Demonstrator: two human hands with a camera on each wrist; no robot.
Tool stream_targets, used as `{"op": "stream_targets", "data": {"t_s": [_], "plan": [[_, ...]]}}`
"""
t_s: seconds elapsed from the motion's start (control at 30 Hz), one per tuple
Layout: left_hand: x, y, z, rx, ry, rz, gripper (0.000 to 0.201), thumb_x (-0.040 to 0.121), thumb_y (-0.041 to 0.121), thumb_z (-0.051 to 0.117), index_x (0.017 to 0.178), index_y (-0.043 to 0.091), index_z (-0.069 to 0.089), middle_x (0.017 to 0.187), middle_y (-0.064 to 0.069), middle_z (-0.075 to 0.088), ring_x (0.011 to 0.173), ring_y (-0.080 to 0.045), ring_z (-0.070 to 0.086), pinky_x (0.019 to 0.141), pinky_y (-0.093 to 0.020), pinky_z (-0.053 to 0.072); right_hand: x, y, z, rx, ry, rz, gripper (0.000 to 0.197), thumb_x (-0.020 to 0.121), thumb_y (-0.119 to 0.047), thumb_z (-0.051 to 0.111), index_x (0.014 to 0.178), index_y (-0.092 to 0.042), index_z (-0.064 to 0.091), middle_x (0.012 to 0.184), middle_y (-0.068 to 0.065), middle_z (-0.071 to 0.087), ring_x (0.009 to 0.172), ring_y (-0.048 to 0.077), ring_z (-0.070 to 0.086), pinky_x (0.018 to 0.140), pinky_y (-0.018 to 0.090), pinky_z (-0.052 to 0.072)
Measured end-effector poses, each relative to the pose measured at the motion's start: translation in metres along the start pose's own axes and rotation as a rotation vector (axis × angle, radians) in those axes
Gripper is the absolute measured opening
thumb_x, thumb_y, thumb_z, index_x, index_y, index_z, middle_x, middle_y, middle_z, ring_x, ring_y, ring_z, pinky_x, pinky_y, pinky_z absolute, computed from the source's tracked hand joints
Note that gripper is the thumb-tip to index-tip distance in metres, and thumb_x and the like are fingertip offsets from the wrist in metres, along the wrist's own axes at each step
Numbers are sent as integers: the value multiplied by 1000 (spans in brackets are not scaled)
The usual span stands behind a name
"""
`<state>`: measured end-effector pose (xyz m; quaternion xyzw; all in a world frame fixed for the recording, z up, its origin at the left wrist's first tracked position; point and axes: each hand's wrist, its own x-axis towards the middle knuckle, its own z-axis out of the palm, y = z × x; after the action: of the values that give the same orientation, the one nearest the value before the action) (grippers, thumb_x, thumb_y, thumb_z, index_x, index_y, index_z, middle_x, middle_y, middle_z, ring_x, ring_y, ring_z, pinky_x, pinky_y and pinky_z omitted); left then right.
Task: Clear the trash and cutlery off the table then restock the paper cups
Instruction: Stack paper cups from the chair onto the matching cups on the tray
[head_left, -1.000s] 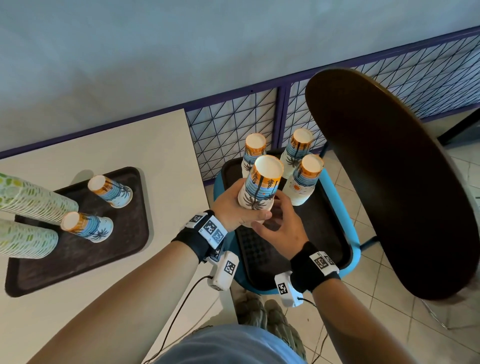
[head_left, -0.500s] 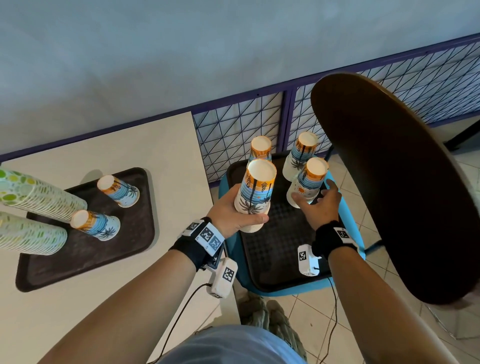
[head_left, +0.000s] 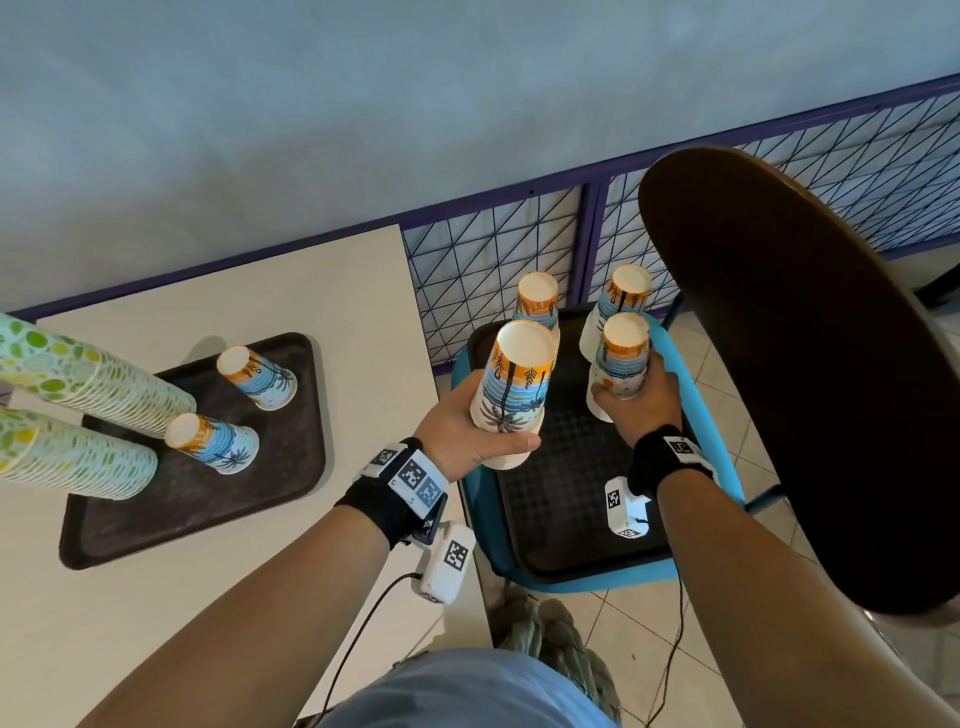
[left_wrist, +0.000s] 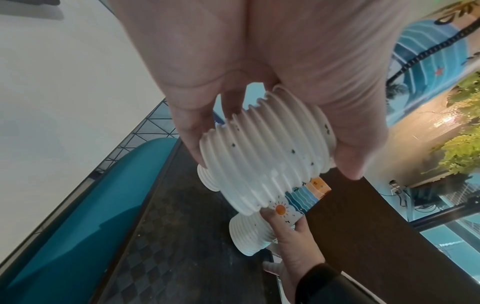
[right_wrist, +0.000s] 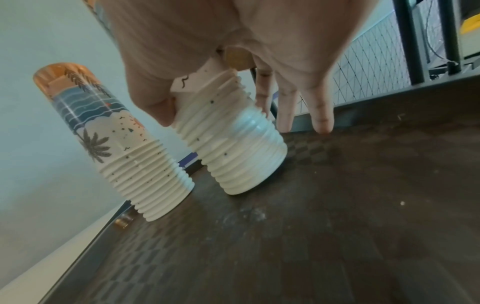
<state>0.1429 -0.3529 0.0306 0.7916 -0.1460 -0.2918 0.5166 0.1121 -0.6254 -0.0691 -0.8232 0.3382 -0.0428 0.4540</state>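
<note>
My left hand (head_left: 467, 436) grips an upside-down stack of beach-print paper cups (head_left: 514, 389), lifted above the dark tray (head_left: 561, 499) on the blue chair seat; its ribbed rims (left_wrist: 262, 156) show between thumb and fingers. My right hand (head_left: 641, 400) wraps around a second cup stack (head_left: 621, 358) that stands on that tray, thumb and fingers round its rims (right_wrist: 233, 139). Two more stacks (head_left: 537, 301) (head_left: 623, 291) stand at the tray's back. On the table's tray (head_left: 208, 499) stand two short cup stacks (head_left: 257, 376) (head_left: 213, 441).
Two tall green-dotted cup stacks (head_left: 78, 384) lean in from the left over the table's tray. A dark round chair back (head_left: 810, 364) looms at the right. A purple-framed wire fence (head_left: 493, 260) runs behind the chair. The tiled floor lies below.
My right hand left the stack in my left hand, moved right and closed round the front right stack on the chair's tray. The left hand keeps its stack raised.
</note>
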Motion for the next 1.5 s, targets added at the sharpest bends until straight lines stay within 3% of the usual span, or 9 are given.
{"op": "stream_targets", "data": {"t_s": [0.2, 0.37, 0.53, 0.67, 0.77, 0.93, 1.1, 1.3, 1.5], "plan": [[-2, -2, -3, -22, 5, 3, 82, 62, 52, 90, 135, 33, 58, 127, 9, 74, 119, -12, 68, 110, -49, 52, -20, -6, -2, 29, 3, -21, 87, 71, -33, 85, 145, -34, 40, 130, 9, 37, 99, 19, 50, 99, 27, 39], [-17, -6, -13, -69, 19, 1, 74, 62, 49, 88, 128, 34, 61, 122, 12, 75, 113, -3, 70, 101, -29, 53, -38, -3, 3, 160, 18, -36, 85, 61, -44, 83, 138, -36, 46, 126, 5, 50, 106, 19, 60, 103, 41, 51], [-47, -33, -42, -140, 112, -16, 77, 68, 44, 89, 136, 22, 60, 127, 4, 74, 119, -14, 69, 106, -39, 54, -70, -15, 16, 284, -62, -125, 79, 61, -41, 86, 131, -35, 51, 129, 4, 59, 115, 15, 62, 103, 42, 51], [-78, -59, -76, -161, 269, -24, 70, 75, 25, 92, 135, 9, 61, 125, -4, 76, 117, -19, 72, 101, -38, 58, -97, -46, 46, 370, -169, -215, 69, 74, -12, 87, 131, -28, 50, 133, 3, 60, 118, 5, 61, 102, 30, 50], [-100, -72, -107, -152, 373, -21, 64, 76, 9, 91, 133, 4, 61, 122, -7, 76, 114, -20, 73, 95, -30, 58, -117, -80, 80, 397, -275, -281, 70, 78, -10, 85, 135, -25, 48, 132, -6, 61, 121, 0, 59, 99, 18, 50], [-133, -75, -168, -109, 549, 21, 62, 73, 17, 94, 127, 10, 65, 112, 15, 79, 107, -2, 73, 91, -16, 54, -138, -161, 147, 388, -391, -399, 59, 77, -21, 87, 126, -23, 55, 122, -1, 66, 111, 4, 66, 95, 25, 55], [-155, -89, -248, -134, 734, 71, 76, 70, 41, 94, 134, 15, 63, 129, 0, 74, 121, -20, 70, 107, -46, 54, -147, -238, 220, 334, -445, -463, 71, 71, -51, 83, 130, -32, 50, 124, 1, 64, 112, 13, 66, 96, 40, 57], [-160, -112, -319, -146, 807, 47, 77, 71, 37, 93, 137, 14, 60, 130, 0, 73, 121, -17, 70, 107, -45, 54, -149, -310, 295, 323, -441, -472, 78, 66, -58, 83, 131, -36, 47, 121, -6, 63, 115, 15, 63, 98, 44, 55], [-144, -144, -340, -169, 750, 29, 68, 77, 10, 90, 136, 16, 57, 125, 10, 72, 112, 5, 68, 92, -9, 52, -149, -342, 344, 232, -349, -487, 81, 69, -49, 81, 139, -29, 44, 119, -4, 58, 116, 17, 55, 101, 42, 52]]}}
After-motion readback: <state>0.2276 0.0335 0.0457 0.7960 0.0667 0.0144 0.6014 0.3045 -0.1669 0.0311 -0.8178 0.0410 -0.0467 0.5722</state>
